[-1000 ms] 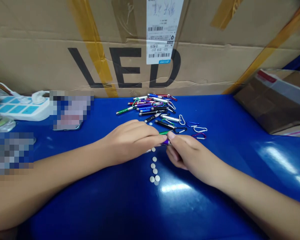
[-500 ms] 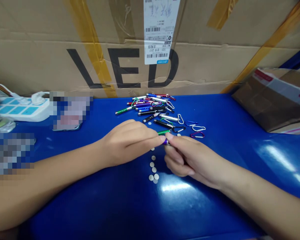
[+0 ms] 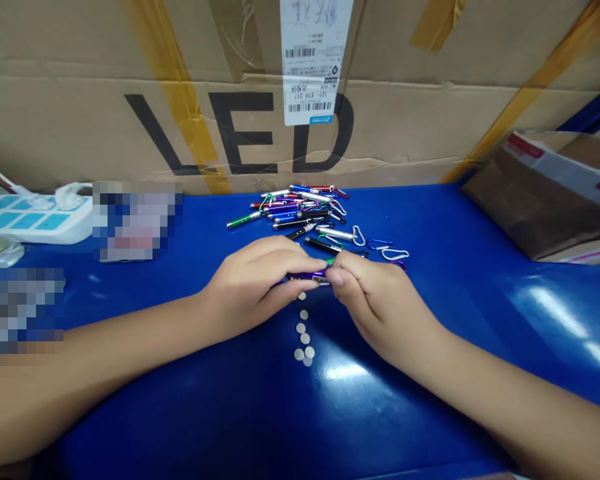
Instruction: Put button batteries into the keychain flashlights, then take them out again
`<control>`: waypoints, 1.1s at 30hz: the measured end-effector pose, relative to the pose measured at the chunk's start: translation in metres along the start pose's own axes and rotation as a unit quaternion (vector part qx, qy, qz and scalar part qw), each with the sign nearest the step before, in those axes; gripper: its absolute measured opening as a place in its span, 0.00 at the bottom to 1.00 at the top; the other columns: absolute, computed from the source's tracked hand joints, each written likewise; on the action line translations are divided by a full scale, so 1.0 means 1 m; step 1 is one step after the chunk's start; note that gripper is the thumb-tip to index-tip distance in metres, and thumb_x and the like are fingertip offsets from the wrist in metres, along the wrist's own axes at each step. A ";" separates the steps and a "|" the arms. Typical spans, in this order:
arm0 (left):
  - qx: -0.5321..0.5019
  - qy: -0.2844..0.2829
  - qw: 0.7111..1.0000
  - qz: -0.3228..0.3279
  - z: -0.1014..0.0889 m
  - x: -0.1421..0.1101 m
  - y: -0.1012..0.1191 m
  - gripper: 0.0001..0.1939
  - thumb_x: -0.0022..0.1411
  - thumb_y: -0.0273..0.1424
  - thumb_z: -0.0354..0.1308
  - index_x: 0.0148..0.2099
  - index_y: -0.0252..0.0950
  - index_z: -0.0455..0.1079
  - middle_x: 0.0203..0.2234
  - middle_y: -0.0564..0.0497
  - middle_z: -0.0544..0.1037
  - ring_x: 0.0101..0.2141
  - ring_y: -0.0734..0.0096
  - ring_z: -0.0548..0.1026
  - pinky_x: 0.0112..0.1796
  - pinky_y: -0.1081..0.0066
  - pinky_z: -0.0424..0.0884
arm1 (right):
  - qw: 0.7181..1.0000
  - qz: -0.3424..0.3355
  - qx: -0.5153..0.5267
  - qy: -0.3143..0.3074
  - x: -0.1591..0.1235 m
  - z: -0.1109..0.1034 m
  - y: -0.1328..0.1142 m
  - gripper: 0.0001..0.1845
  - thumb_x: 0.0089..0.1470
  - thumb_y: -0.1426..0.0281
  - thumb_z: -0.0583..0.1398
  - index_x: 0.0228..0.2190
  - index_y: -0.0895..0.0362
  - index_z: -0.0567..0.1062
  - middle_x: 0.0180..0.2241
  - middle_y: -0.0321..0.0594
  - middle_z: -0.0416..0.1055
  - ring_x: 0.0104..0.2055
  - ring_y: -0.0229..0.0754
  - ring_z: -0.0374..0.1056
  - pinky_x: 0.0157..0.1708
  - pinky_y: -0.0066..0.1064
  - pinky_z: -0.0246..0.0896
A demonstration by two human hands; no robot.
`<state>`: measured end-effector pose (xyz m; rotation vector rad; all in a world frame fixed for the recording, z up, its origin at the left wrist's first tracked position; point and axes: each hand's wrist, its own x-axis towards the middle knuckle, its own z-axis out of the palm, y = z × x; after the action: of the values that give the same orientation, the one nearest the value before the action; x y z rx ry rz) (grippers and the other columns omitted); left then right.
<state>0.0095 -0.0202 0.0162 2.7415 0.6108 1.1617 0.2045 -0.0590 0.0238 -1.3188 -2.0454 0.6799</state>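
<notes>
My left hand (image 3: pixel 255 280) and my right hand (image 3: pixel 375 300) meet over the blue table (image 3: pixel 180 400), both closed on a small purple pen light (image 3: pixel 307 275) held level between them. The left fingers wrap its body; the right fingertips pinch its right end. Just below the hands lies a short row of several small silver button cells (image 3: pixel 303 337). Behind the hands sits a heap of several coloured pen lights (image 3: pixel 300 210) with loose carabiner clips (image 3: pixel 387 250) to its right.
A large cardboard box printed "LED" (image 3: pixel 240 133) walls off the back edge. A smaller taped carton (image 3: pixel 545 193) lies at the right. A white and blue power strip (image 3: pixel 35 220) and blurred items sit at the left.
Both hands drew slightly nearer together and more of the purple pen light now shows between them. The view shifted a little to the right.
</notes>
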 end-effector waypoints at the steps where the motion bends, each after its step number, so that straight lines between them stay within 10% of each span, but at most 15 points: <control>1: 0.005 -0.001 1.000 0.005 0.000 0.000 0.000 0.06 0.64 0.27 0.56 0.44 0.35 0.71 0.34 0.49 0.79 0.38 0.73 0.77 0.39 0.74 0.73 | 1.000 -0.016 -0.007 0.004 0.001 0.000 0.001 0.23 0.63 0.55 0.46 0.22 0.54 0.61 0.19 0.33 0.59 0.22 0.36 0.54 0.24 0.31 0.46; 5: 0.035 -0.024 0.998 0.046 -0.004 -0.001 -0.003 0.07 0.67 0.29 0.52 0.42 0.38 0.72 0.32 0.52 0.80 0.34 0.75 0.77 0.35 0.74 0.71 | 0.983 0.076 0.156 -0.061 0.003 0.002 -0.004 0.29 0.64 0.55 0.43 0.15 0.54 0.59 0.14 0.32 0.56 0.18 0.34 0.53 0.24 0.30 0.48; 9: 0.018 -0.068 0.996 0.055 -0.007 -0.001 -0.005 0.12 0.69 0.31 0.48 0.38 0.38 0.73 0.27 0.53 0.80 0.28 0.75 0.76 0.30 0.74 0.67 | 0.903 0.215 0.324 -0.182 0.005 0.004 -0.010 0.31 0.65 0.55 0.40 0.13 0.53 0.55 0.08 0.28 0.50 0.13 0.32 0.46 0.20 0.29 0.47; 17: -0.017 -0.013 1.000 0.010 -0.002 0.004 0.000 0.06 0.64 0.28 0.56 0.44 0.37 0.72 0.34 0.49 0.80 0.37 0.73 0.77 0.37 0.74 0.73 | 0.995 -0.047 0.032 -0.082 0.000 -0.013 -0.002 0.24 0.65 0.58 0.42 0.22 0.54 0.60 0.20 0.32 0.59 0.22 0.36 0.54 0.26 0.31 0.47; 21: -0.025 -0.009 0.999 0.022 -0.007 0.003 -0.001 0.07 0.65 0.28 0.56 0.44 0.38 0.72 0.34 0.50 0.80 0.36 0.73 0.78 0.36 0.74 0.73 | 0.982 -0.022 0.102 -0.155 0.001 -0.018 -0.003 0.24 0.66 0.59 0.43 0.22 0.55 0.62 0.19 0.32 0.59 0.21 0.35 0.53 0.26 0.30 0.49; 26: 0.014 -0.083 0.996 0.035 -0.013 0.000 -0.007 0.13 0.69 0.32 0.47 0.42 0.43 0.74 0.31 0.53 0.81 0.30 0.74 0.77 0.32 0.72 0.71 | 0.880 0.098 0.371 -0.278 0.004 -0.007 -0.002 0.29 0.65 0.54 0.38 0.17 0.54 0.56 0.11 0.28 0.50 0.15 0.33 0.46 0.21 0.28 0.47; 30: 0.036 -0.050 0.998 0.013 -0.007 0.002 -0.009 0.11 0.68 0.34 0.51 0.42 0.38 0.74 0.34 0.49 0.80 0.35 0.72 0.77 0.36 0.73 0.72 | 0.980 0.037 0.131 -0.145 0.005 -0.007 0.004 0.25 0.64 0.54 0.42 0.22 0.54 0.60 0.18 0.33 0.59 0.21 0.36 0.54 0.24 0.29 0.49; 33: 0.009 -0.031 0.999 -0.023 -0.004 0.005 -0.008 0.09 0.65 0.32 0.55 0.44 0.35 0.73 0.33 0.50 0.79 0.35 0.74 0.77 0.36 0.76 0.72 | 0.992 -0.067 -0.095 -0.056 0.006 -0.013 0.010 0.18 0.62 0.57 0.46 0.26 0.54 0.61 0.22 0.36 0.62 0.23 0.38 0.56 0.24 0.30 0.45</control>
<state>0.0073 -0.0109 0.0201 2.7512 0.6761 1.0610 0.2176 -0.0491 0.0270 -1.2567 -2.3141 0.5179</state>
